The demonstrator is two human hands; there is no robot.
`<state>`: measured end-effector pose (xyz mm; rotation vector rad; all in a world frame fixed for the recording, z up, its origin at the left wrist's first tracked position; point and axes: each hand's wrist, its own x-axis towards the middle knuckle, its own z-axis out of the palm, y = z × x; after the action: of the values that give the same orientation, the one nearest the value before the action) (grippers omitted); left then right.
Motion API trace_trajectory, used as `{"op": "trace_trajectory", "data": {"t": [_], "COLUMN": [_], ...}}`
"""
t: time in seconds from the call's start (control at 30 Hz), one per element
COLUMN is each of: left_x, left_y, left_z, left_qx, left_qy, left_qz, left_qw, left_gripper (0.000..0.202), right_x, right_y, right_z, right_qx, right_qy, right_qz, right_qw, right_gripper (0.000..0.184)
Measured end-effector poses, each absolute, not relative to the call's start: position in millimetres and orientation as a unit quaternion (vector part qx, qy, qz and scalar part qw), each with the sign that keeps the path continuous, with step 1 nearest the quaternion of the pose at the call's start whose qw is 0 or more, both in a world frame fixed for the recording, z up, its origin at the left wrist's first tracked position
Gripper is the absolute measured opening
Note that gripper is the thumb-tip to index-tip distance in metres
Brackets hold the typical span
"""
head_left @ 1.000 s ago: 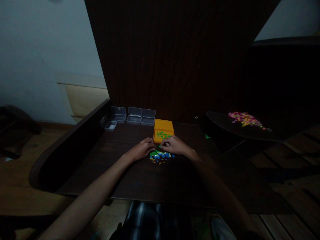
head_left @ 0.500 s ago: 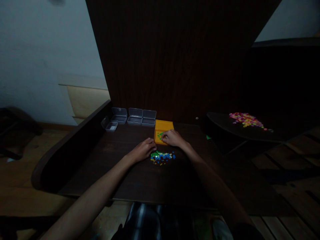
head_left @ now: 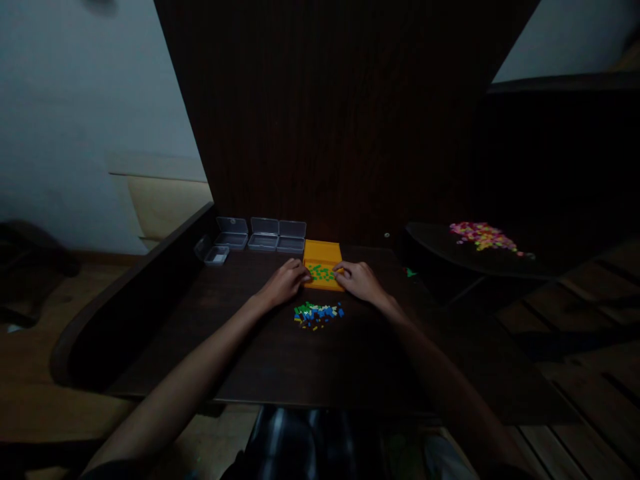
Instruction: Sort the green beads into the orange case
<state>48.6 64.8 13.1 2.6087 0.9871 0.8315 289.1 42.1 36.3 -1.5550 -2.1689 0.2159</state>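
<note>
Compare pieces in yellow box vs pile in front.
Colour: the box pieces look all green; the pile mixes green, blue, yellow and whitish ones.
Place: the box pieces lie inside the yellow box; the pile lies on the tabletop.
Hands: left hand and right hand flank the box pieces; neither touches the pile.
Shared: both are groups of small pieces.

- In front of you, a dark wooden tabletop, with a raised panel along its left edge.
- Near its middle, a loose spread of small pieces — blue, green, yellow and pale.
- Just beyond those, an open yellow box, lid away from you.
- Left of that, three open clear boxes in a row — a fourth clear box sits before the leftmost.
- To your right, a round-fronted dark shelf bearing a pink, red and yellow heap.
</note>
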Motion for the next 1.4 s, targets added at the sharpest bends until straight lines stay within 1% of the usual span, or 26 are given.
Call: {"op": "trace_trajectory", "data": {"t": [0.1, 0.27, 0.53, 0.87, 1.2, 1.4], "left_x": [56, 69, 75, 71, 58, 59], "left_y": [74, 82, 90, 90, 92, 90], "left_z": [14, 15, 13, 11, 18, 9], "left_qx": [0.888, 0.893, 0.896, 0.888, 0.865, 0.858], "left_qy": [0.365, 0.393, 0.403, 0.413, 0.425, 0.423], "left_qz": [0.261, 0.204, 0.174, 0.179, 0.234, 0.258], "left_qw": [0.1, 0.076, 0.068, 0.091, 0.127, 0.138], "left_gripper": [0.018, 0.017, 0.02, 0.021, 0.033, 0.024], "right_x": [295, 297, 297, 294, 294, 292], "right_y": [35, 31, 29, 26, 24, 23], "right_z": [31, 25, 26, 28, 29, 29], "right_qx": [-0.562, -0.563, -0.56, -0.563, -0.569, -0.574], "right_qy": [-0.78, -0.772, -0.775, -0.781, -0.782, -0.787], "right_qz": [0.086, 0.087, 0.075, 0.07, 0.063, 0.056], "right_qw": [0.261, 0.282, 0.284, 0.261, 0.247, 0.219], "right_gripper": [0.027, 0.026, 0.025, 0.025, 0.024, 0.024]}}
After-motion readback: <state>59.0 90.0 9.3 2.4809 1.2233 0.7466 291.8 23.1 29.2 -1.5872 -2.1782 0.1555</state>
